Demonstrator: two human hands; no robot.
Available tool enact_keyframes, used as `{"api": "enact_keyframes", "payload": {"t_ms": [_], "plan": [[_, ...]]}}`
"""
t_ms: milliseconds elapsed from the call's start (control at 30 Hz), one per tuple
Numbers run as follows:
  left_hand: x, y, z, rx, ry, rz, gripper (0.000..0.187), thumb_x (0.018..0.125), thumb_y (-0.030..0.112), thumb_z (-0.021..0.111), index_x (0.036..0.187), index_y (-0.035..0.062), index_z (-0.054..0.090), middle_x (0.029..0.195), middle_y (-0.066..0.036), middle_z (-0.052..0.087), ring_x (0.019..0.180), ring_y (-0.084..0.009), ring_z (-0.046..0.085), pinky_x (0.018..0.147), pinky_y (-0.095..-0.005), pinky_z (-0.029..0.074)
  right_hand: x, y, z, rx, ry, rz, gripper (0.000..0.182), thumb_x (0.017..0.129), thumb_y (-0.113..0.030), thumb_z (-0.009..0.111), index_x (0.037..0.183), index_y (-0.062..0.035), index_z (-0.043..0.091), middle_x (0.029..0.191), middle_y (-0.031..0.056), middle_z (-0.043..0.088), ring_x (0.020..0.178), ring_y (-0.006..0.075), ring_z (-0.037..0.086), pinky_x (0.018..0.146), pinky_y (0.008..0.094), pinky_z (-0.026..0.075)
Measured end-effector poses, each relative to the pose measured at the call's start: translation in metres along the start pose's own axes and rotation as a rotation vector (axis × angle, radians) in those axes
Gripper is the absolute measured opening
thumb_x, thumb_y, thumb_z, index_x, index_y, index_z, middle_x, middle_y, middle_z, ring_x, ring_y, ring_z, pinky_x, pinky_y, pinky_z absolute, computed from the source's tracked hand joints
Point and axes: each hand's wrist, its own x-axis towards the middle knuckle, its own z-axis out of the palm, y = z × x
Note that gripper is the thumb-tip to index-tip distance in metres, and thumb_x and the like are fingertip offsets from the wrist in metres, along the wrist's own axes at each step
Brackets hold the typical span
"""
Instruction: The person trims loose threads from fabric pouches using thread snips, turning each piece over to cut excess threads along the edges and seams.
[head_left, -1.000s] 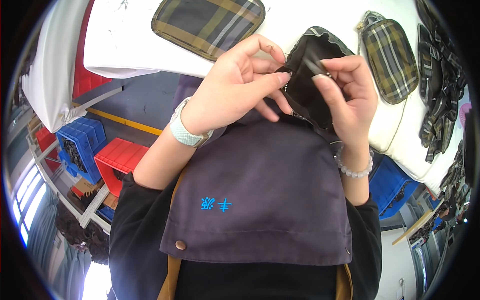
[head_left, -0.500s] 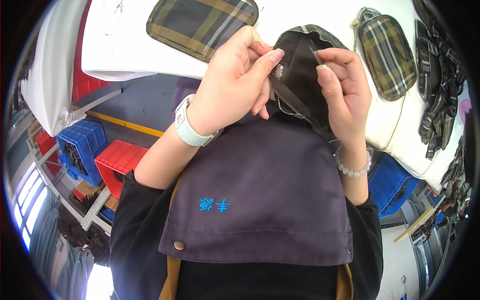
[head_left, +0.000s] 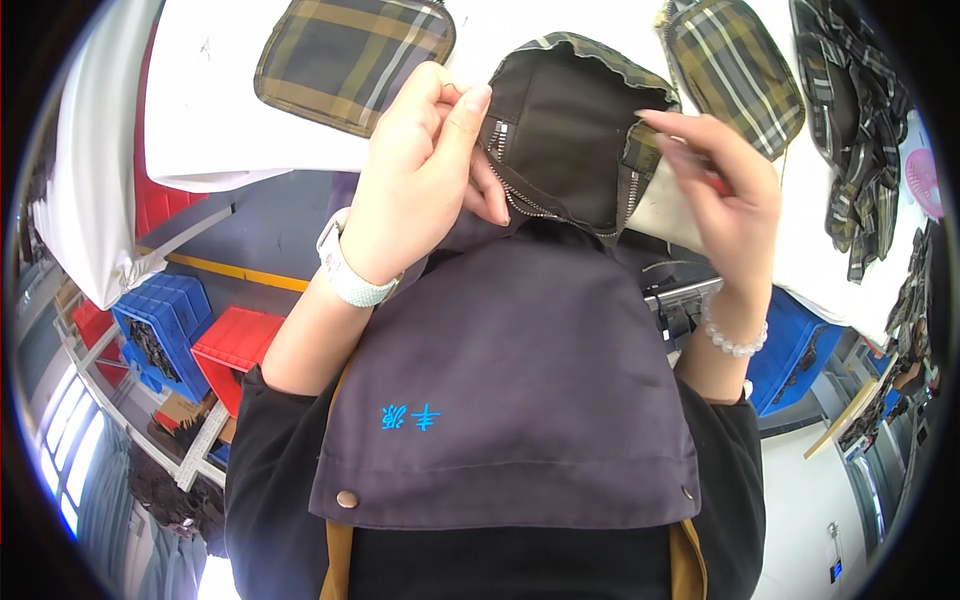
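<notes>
An unfinished plaid pouch (head_left: 570,135) with a dark lining lies with its mouth wide, and metal zipper teeth run along its near edge. At its left edge, my left hand (head_left: 430,165) pinches the fabric between thumb and fingers, near the zipper end. My right hand (head_left: 725,185) is beside the pouch's right edge, blurred by motion, with its fingers curled. A small red spot shows inside that hand; I cannot tell what it holds. A dark apron (head_left: 510,370) with blue embroidery covers my front, below the pouch.
Flat plaid pieces lie on the white table (head_left: 230,130): a plaid panel (head_left: 350,65) at left and a zippered plaid pouch (head_left: 735,75) at right. Dark plaid straps (head_left: 860,150) are heaped at far right. Blue crates (head_left: 165,325) and a red crate (head_left: 235,345) stand below.
The right hand has moved right, off the pouch's inner side, and its thin pointed item no longer shows. The pouch mouth appears wider, while the left hand keeps its pinch.
</notes>
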Motion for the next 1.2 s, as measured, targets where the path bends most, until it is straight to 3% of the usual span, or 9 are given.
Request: {"api": "enact_keyframes", "payload": {"t_ms": [33,167,233,333,400,533,800,967,1200], "plan": [[0.0,0.0,0.001,-0.001,0.015,0.004,0.021,0.108,0.019,0.049,0.099,0.0027,0.041,0.071,-0.008,0.06,0.048,-0.0176,0.065,0.046,-0.0254,0.054,0.001,-0.001,0.003,-0.13,-0.036,-0.057,0.035,0.081,0.005,0.069,0.113,-0.0095,0.073,0.091,0.0061,0.072,0.076,0.0154,0.07,0.063,0.0282,0.052],[-0.003,-0.001,0.009,0.25,0.113,0.146,0.021,0.102,0.013,0.061,0.102,-0.0006,0.045,0.067,-0.006,0.059,0.045,-0.01,0.058,0.044,-0.0236,0.043,0.001,-0.004,0.005,-0.537,-0.041,-0.071,0.031,0.079,-0.004,0.073,0.108,-0.0122,0.069,0.089,0.0031,0.072,0.07,0.0198,0.069,0.06,0.0296,0.052],[-0.003,-0.003,0.009,0.756,0.264,0.561,0.025,0.098,0.003,0.066,0.111,-0.0026,0.046,0.094,-0.006,0.061,0.058,-0.0037,0.056,0.048,-0.0177,0.047,0.0,0.0,0.005,-0.602,-0.019,-0.07,0.029,0.078,-0.007,0.075,0.106,-0.0124,0.068,0.088,0.0023,0.072,0.069,0.0208,0.068,0.059,0.03,0.051],[-0.005,0.011,0.023,0.639,0.186,0.581,0.027,0.092,-0.001,0.072,0.111,-0.0035,0.053,0.101,-0.005,0.061,0.064,0.0,0.054,0.051,-0.0156,0.045,-0.001,0.0,0.004,-0.566,0.013,-0.034,0.018,0.083,-0.006,0.074,0.099,-0.0095,0.067,0.081,0.0032,0.069,0.065,0.0151,0.067,0.058,0.026,0.05],[-0.002,0.013,0.038,0.518,0.005,0.52,0.032,0.087,0.002,0.078,0.113,-0.0011,0.057,0.095,-0.003,0.062,0.061,0.0008,0.053,0.052,-0.0158,0.044,0.0,-0.003,0.005,-0.038,0.015,0.218,0.009,0.091,-0.008,0.072,0.097,-0.0054,0.066,0.076,0.0008,0.067,0.065,0.0066,0.062,0.06,0.0219,0.047],[0.015,0.003,0.054,0.686,-0.103,0.608,0.039,0.079,0.019,0.087,0.104,-0.0003,0.064,0.078,-0.004,0.062,0.052,-0.0071,0.054,0.05,-0.0234,0.045,-0.001,0.002,0.015,0.257,0.149,0.218,0.015,0.099,-0.013,0.067,0.093,0.0004,0.065,0.077,-0.0023,0.066,0.07,0.0025,0.056,0.063,0.0202,0.045],[0.015,0.003,0.065,0.764,-0.08,0.481,0.032,0.083,0.022,0.083,0.088,0.0026,0.059,0.065,-0.004,0.057,0.053,-0.0111,0.056,0.051,-0.0254,0.045,-0.002,0.004,0.023,0.248,0.235,0.248,0.017,0.098,-0.016,0.07,0.093,-0.0005,0.065,0.076,-0.0015,0.066,0.07,0.0022,0.056,0.062,0.0204,0.045],[0.018,-0.007,0.066,0.731,-0.118,0.563,0.023,0.095,0.012,0.068,0.081,0.0021,0.053,0.061,-0.007,0.054,0.05,-0.0157,0.052,0.049,-0.0283,0.043,-0.003,0.007,0.025,0.201,0.219,0.259,0.016,0.097,-0.017,0.07,0.093,-0.0016,0.066,0.073,-0.0016,0.065,0.067,0.0022,0.056,0.06,0.0208,0.043],[0.021,-0.006,0.053,0.651,-0.213,0.533,0.025,0.102,0.013,0.061,0.081,0.0028,0.053,0.058,-0.005,0.054,0.05,-0.0108,0.057,0.047,-0.0268,0.04,-0.003,0.01,0.024,0.095,0.216,0.228,0.015,0.097,-0.017,0.07,0.094,-0.0027,0.067,0.07,0.0009,0.065,0.063,0.0027,0.055,0.058,0.0213,0.043]]}}
